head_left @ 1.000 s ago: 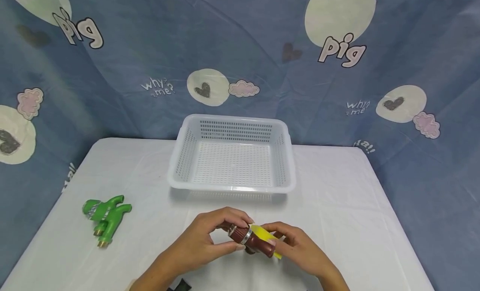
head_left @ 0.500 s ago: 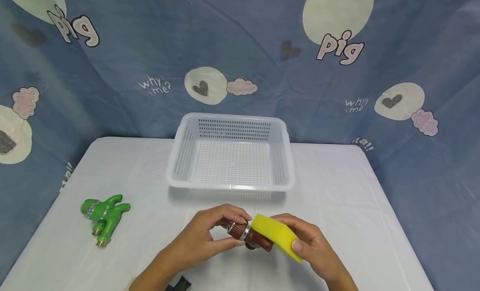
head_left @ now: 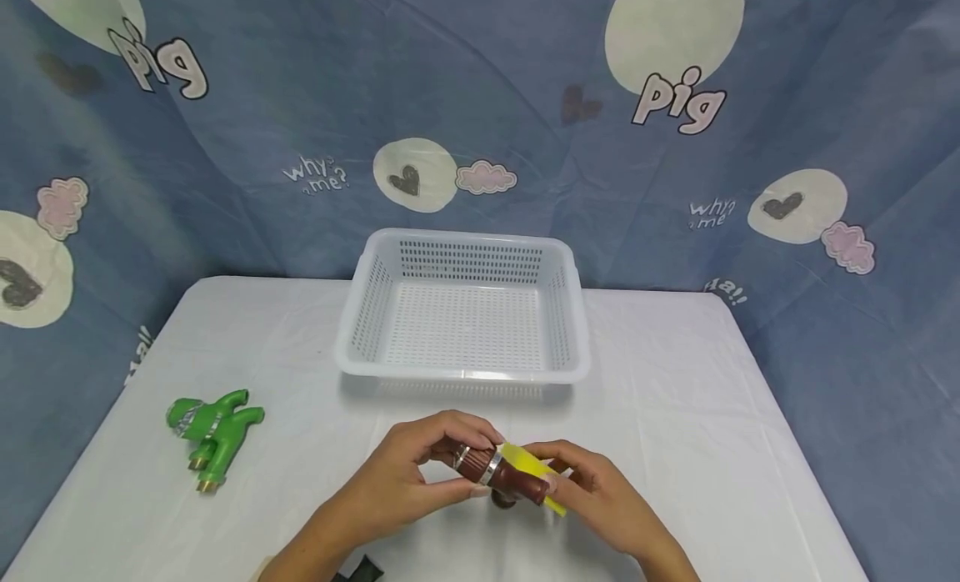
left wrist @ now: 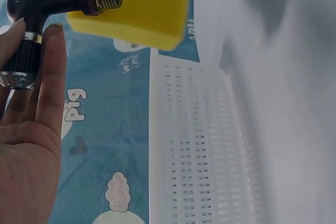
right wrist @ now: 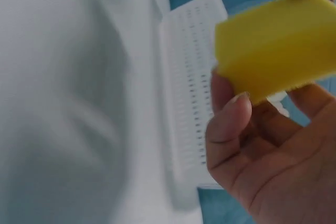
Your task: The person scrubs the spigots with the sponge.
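My left hand (head_left: 420,474) grips a dark red-brown faucet (head_left: 517,485) by its ribbed, silver-ringed part, between thumb and fingers. In the left wrist view the faucet (left wrist: 55,2) shows a brass threaded end pointing toward the sponge. A yellow sponge (right wrist: 278,45) is pinched by my right hand (right wrist: 273,156), thumb on one side and fingers on the other. In the head view the sponge (head_left: 528,459) lies along the far side of the faucet, partly hidden by it. Both things are held up over the table, in front of the basket.
A white perforated plastic basket (head_left: 465,377) stands at the back middle of the white-covered table (head_left: 675,398). A green two-spouted faucet (head_left: 213,436) with brass ends lies on the left. Something black (head_left: 365,569) shows at the front edge. Behind hangs a blue printed cloth (head_left: 525,48).
The sponge swung out to the right and showed its broad face half a second ago; now it is back behind the faucet. My left hand's grip on the faucet stays nearly still.
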`<state>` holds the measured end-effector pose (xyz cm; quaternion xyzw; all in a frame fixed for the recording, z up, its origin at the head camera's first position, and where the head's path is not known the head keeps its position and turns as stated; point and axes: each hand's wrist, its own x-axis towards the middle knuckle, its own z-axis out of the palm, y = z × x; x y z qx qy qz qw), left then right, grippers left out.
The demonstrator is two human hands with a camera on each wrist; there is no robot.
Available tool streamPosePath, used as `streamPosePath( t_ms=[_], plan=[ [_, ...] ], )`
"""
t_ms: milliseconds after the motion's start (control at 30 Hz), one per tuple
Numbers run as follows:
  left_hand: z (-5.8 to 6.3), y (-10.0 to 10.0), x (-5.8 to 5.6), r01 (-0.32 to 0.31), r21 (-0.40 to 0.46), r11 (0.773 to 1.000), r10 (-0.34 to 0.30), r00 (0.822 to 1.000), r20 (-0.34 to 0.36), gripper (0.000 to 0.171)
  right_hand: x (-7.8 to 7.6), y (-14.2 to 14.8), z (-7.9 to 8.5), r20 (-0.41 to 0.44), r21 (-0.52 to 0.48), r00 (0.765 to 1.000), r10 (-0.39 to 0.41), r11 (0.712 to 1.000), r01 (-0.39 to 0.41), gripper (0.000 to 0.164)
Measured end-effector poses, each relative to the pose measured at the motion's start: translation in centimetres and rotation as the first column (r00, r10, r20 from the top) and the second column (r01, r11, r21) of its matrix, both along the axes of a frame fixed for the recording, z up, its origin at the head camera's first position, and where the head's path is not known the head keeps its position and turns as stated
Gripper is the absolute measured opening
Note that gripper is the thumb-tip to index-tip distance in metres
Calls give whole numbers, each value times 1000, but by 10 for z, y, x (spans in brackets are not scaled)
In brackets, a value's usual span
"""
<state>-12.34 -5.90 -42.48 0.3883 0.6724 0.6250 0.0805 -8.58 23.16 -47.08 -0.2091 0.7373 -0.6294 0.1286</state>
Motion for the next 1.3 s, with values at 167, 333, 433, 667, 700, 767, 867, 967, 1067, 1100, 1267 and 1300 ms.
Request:
streamPosePath(
  t_ms=[167,333,433,667,700,767,867,967,1067,1100,1267,1300],
  plan=[
    [-2,0,0,8,-1,1000,-8,1000,28,39,0,7,17,-70,-126,996,-62,991,53,38],
    [-5,0,1,6,-5,1000,-6,998,62,40,-3,0,21,-96,-220,994,60,972,-80,37],
    [-5,0,1,7,2,1000,-7,999,53,40,-3,-4,13,7,-213,995,103,972,-99,36],
    [-4,1,-1,10,6,1000,-10,1000,22,41,-7,-7,-6,169,-26,977,133,991,-130,33],
    [-4,1,-1,7,7,1000,-8,1000,28,41,-7,-6,-7,163,-12,979,122,993,-122,33],
    [-4,1,-1,2,10,1000,-3,999,41,41,-7,-3,-6,144,5,987,66,998,-67,33],
    [-5,0,-2,2,9,1000,-3,998,65,41,-7,1,0,69,-54,998,2,999,2,35],
    [-6,1,-2,24,0,1000,-24,998,65,39,-8,2,5,7,-135,1000,10,991,-9,37],
    [-5,2,-1,56,0,998,-56,997,45,37,-9,-1,6,4,-187,995,100,978,-98,37],
    [-5,2,-1,64,1,998,-64,997,33,37,-10,-3,5,16,-195,991,136,972,-130,36],
    [-2,1,-1,70,4,998,-70,997,23,38,-12,-4,-5,97,-101,980,175,981,-165,33],
    [-2,1,-1,67,3,998,-67,997,23,38,-12,-3,-8,100,-61,981,165,985,-159,33]
  ],
)
